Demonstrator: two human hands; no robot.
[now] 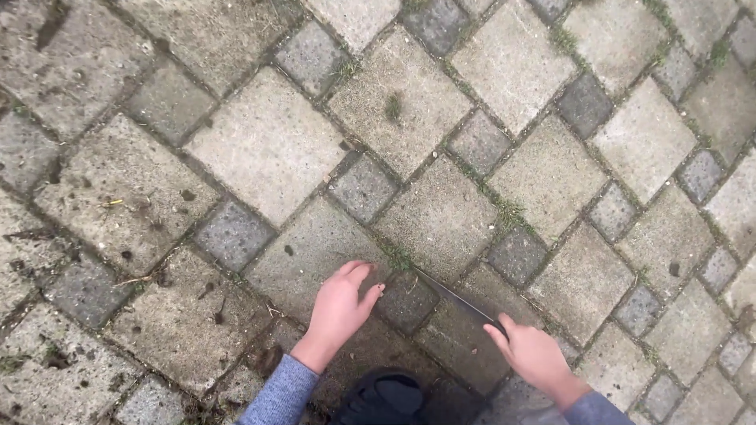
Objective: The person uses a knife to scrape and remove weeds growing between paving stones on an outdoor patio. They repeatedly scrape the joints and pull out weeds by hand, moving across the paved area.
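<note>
Nearest to us, a dark shoe tip (383, 397) shows between two grey-blue sleeves (279, 392).

Right hand (535, 356): fingers curled shut around the handle of a thin knife (453, 293); the handle itself is hidden in the fist. Left hand (340, 307): palm down on the paving (268, 145), fingers held together and slightly bent, tips just beside the small grass tuft (398, 257) in the joint. It holds nothing that we can see.

Knife: long axis runs diagonally, from the right hand up and to the left, lying low along the joint between pavers. The tip points at the tuft and sits at or in its base; we cannot tell whether it is under the roots.

Our judgement on doing this well: keep the blade flat in the joint, not riding up on the stone; drive along the joint line, not across it; keep the left fingertips to the side of the blade's line, not ahead of the tip.

Farther out: more grass in the joints (510, 211), and a small tuft on a paver (392, 105).
</note>
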